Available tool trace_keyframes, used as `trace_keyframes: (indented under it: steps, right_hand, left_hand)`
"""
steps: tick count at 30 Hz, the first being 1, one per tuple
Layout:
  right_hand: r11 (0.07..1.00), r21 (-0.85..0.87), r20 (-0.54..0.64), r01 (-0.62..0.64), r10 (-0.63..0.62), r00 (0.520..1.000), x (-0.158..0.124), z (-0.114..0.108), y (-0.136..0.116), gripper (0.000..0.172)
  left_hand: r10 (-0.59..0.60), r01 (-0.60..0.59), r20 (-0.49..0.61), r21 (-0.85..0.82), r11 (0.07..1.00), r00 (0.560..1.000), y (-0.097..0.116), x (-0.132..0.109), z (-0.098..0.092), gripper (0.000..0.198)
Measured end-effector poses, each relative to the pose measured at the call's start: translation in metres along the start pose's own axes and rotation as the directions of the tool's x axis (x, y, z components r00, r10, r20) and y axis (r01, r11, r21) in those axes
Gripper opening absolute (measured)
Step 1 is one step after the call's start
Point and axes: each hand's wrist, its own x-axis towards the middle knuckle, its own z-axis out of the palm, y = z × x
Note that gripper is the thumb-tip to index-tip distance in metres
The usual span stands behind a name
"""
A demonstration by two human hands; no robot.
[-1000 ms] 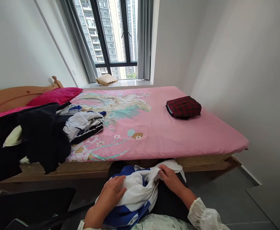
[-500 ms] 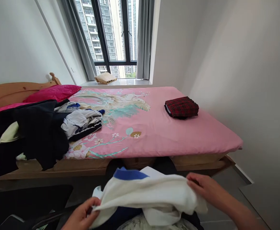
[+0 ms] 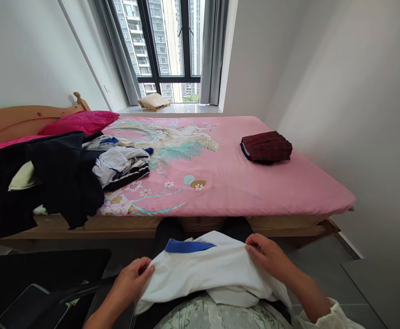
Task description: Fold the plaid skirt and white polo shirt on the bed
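A white garment with a blue band [image 3: 206, 272] lies spread over my lap, in front of the bed. My left hand [image 3: 131, 278] pinches its left edge. My right hand [image 3: 270, 256] grips its right edge, fingers closed on the cloth. The garment is stretched between both hands.
A pink flowered bed [image 3: 227, 183] stands ahead, with a folded red plaid garment [image 3: 266, 147] at its right and a heap of dark and white clothes [image 3: 59, 178] at its left. A magenta pillow [image 3: 79, 122] lies near the headboard. A phone [image 3: 31, 310] rests at lower left.
The crumpled garment has been pulled open and stretched flat between my hands. Both hands then drew slightly inward, and the view tilted up a little.
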Motion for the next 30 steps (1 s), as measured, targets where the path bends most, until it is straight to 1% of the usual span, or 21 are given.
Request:
trace_keyframes:
  steps: [2,3,4,6,8,9,11,13,15,17,18,19,20,21,22,24,26,27,28,30]
  right_hand:
    - [0.993,0.120,-0.010,0.017,-0.015,1.000,-0.001,-0.003,0.004,0.025]
    - [0.989,0.147,0.005,0.016,-0.017,1.000,-0.001,-0.004,0.006,0.027]
    - [0.989,0.150,0.030,0.004,-0.008,1.000,-0.002,-0.004,0.008,0.026]
    - [0.995,0.093,0.107,-0.041,0.031,0.994,-0.002,-0.003,0.010,0.022]
    - [0.997,0.037,0.185,-0.068,0.060,0.981,-0.002,-0.004,0.012,0.020]
    - [0.997,0.040,0.205,-0.067,0.057,0.977,-0.004,-0.007,0.012,0.019]
    - [0.991,0.125,0.171,-0.047,0.025,0.985,-0.007,-0.020,0.013,0.022]
    - [0.962,0.272,0.059,-0.026,0.010,0.998,-0.012,-0.040,0.012,0.026]
    - [0.919,0.394,-0.078,0.025,0.006,0.997,-0.016,-0.063,0.010,0.027]
    - [0.891,0.442,-0.185,0.107,-0.026,0.982,-0.019,-0.080,0.008,0.026]
    - [0.889,0.433,-0.217,0.146,-0.054,0.975,-0.020,-0.085,0.007,0.026]
    - [0.899,0.406,-0.223,0.167,-0.080,0.972,-0.022,-0.088,0.007,0.024]
    - [0.918,0.362,-0.209,0.164,-0.092,0.974,-0.024,-0.087,0.007,0.022]
    - [0.942,0.306,-0.171,0.137,-0.087,0.981,-0.026,-0.084,0.008,0.018]
    - [0.965,0.244,-0.109,0.095,-0.070,0.992,-0.030,-0.078,0.010,0.013]
    - [0.992,0.128,0.070,-0.007,-0.002,0.998,-0.041,-0.064,0.016,0.002]
    - [0.994,0.080,0.227,-0.076,0.056,0.972,-0.052,-0.051,0.022,0.008]
    - [0.992,0.081,0.268,-0.095,0.070,0.961,-0.057,-0.046,0.025,0.010]
    - [0.990,0.093,0.277,-0.109,0.079,0.958,-0.061,-0.042,0.026,0.011]
    - [0.984,0.132,0.223,-0.124,0.092,0.970,-0.065,-0.037,0.027,0.019]
  left_hand:
    - [0.015,-0.023,-0.035,-0.221,0.975,0.999,0.002,-0.005,-0.003,0.040]
    - [0.007,-0.020,-0.042,-0.315,0.949,0.999,0.003,-0.007,-0.005,0.042]
    - [-0.009,-0.008,-0.043,-0.390,0.921,0.999,0.005,-0.008,-0.007,0.045]
    - [-0.032,0.012,-0.031,-0.503,0.864,0.999,0.008,-0.011,-0.010,0.047]
    - [-0.037,0.019,-0.019,-0.583,0.812,0.999,0.012,-0.011,-0.015,0.048]
    - [-0.039,0.019,-0.019,-0.608,0.794,0.999,0.014,-0.012,-0.018,0.048]
    - [-0.044,-0.004,-0.061,-0.625,0.780,0.997,0.019,-0.011,-0.024,0.047]
    - [-0.041,-0.054,-0.142,-0.604,0.795,0.989,0.025,-0.011,-0.033,0.046]
    - [-0.017,-0.118,-0.239,-0.540,0.833,0.971,0.034,-0.010,-0.042,0.046]
    - [0.036,-0.184,-0.327,-0.432,0.883,0.944,0.045,-0.009,-0.051,0.046]
    - [0.074,-0.213,-0.355,-0.369,0.905,0.932,0.049,-0.009,-0.055,0.045]
    - [0.113,-0.234,-0.366,-0.307,0.922,0.924,0.053,-0.008,-0.057,0.044]
    - [0.146,-0.243,-0.349,-0.253,0.937,0.926,0.054,-0.008,-0.058,0.044]
    - [0.172,-0.241,-0.305,-0.206,0.948,0.937,0.054,-0.008,-0.057,0.044]
    - [0.188,-0.230,-0.238,-0.164,0.959,0.953,0.050,-0.008,-0.054,0.043]
    - [0.176,-0.181,-0.075,-0.076,0.981,0.982,0.036,-0.009,-0.044,0.042]
    - [0.120,-0.121,0.070,0.007,0.993,0.990,0.014,-0.013,-0.030,0.040]
    - [0.091,-0.095,0.125,0.032,0.995,0.988,0.002,-0.015,-0.024,0.040]
    - [0.066,-0.074,0.163,0.042,0.996,0.984,-0.010,-0.018,-0.019,0.040]
    - [0.035,-0.040,0.201,0.023,0.999,0.979,-0.028,-0.022,-0.013,0.041]
